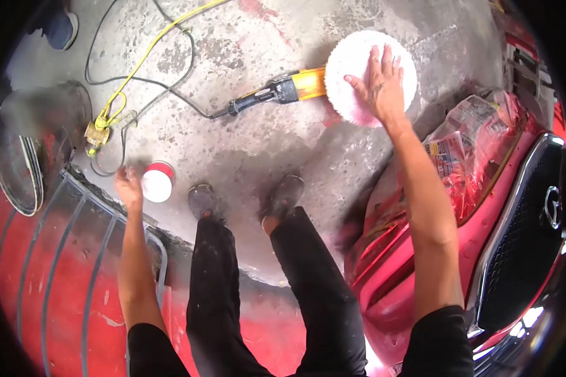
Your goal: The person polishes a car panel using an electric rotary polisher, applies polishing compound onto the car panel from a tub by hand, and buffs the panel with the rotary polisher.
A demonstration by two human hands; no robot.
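Observation:
My right hand (383,88) lies flat with fingers spread on a round white fluffy polishing pad (344,60). The pad is mounted on a yellow and black power polisher (308,85) lying on the concrete floor, its pad facing up. Close beside a small round tin (157,183) with a white top and a red side is my left hand (128,187). Its fingers are loosely bent and apart, with nothing visible in them. Whether it touches the tin I cannot tell.
A dark cord and a yellow extension cord (135,72) meet at a yellow outlet box (98,133). Left stands a dark round container (69,103), near a metal grate (50,270). On the right are a red car front (440,264) and plastic-covered parts (478,132). Another person's shoe (61,31) shows top left.

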